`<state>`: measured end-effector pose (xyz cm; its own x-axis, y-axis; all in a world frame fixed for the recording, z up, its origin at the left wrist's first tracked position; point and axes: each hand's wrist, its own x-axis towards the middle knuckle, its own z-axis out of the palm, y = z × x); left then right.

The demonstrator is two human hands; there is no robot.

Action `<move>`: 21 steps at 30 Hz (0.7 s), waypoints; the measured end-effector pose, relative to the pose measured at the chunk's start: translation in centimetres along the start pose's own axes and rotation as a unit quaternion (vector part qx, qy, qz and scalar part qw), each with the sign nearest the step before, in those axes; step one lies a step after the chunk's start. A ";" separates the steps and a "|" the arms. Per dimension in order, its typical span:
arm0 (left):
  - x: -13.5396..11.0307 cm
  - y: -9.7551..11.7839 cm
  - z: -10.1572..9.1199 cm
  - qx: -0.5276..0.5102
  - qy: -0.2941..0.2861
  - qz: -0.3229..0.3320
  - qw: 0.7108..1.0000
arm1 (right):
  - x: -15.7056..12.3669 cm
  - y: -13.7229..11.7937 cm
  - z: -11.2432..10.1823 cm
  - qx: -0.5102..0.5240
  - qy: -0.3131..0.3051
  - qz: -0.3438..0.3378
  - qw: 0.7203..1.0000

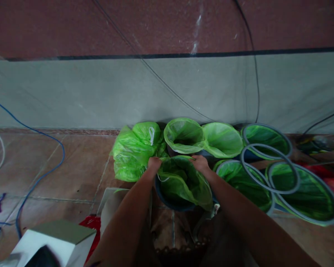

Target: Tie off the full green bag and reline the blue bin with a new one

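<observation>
In the middle stands a dark blue bin (167,200) with a thin green bin bag (180,181) hanging inside it. My left hand (154,163) grips the bag's far left edge, fingers closed on the plastic. At its far right edge, my right hand (199,162) is closed on the same bag. The bag's mouth is spread between the two hands, and its near side sags loosely into the bin. A white drawstring loop shows at the bag's left. Beyond my hands are two more bins lined with green bags, one left (183,135) and one right (223,140).
A full green bag (133,152) leans by the wall at left. On the right stand several lined bins with grey rims; a loose grey ring (269,145) lies across them. A blue cable (48,174) crosses the tiled floor. A white box (52,241) sits at lower left.
</observation>
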<state>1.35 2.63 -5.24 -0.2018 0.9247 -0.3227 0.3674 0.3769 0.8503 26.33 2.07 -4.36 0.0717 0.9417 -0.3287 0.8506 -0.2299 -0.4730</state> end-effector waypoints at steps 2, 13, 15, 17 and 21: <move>0.5 0.5 0.3 0.008 0.014 -0.003 1.000 | 0.4 -0.1 0.0 0.022 0.016 0.001 1.000; 0.0 2.4 -2.2 0.099 0.075 0.049 0.991 | -0.5 1.6 -1.8 0.146 0.055 0.017 0.988; -0.4 2.6 -2.5 0.151 0.065 0.052 0.985 | -1.1 1.9 -2.5 0.161 0.037 0.006 0.986; -1.0 2.7 -2.5 0.213 0.043 0.042 0.975 | -1.9 2.1 -3.3 0.161 -0.001 -0.002 0.987; -2.4 2.3 -2.5 0.301 -0.016 0.017 0.953 | -3.7 2.9 -4.8 0.119 -0.121 0.021 0.985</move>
<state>0.43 1.12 -1.53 -0.1561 0.9344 -0.3203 0.8293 0.3001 0.4715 31.09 -0.88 -0.61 -0.0463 0.8506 -0.5238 0.7014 -0.3457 -0.6233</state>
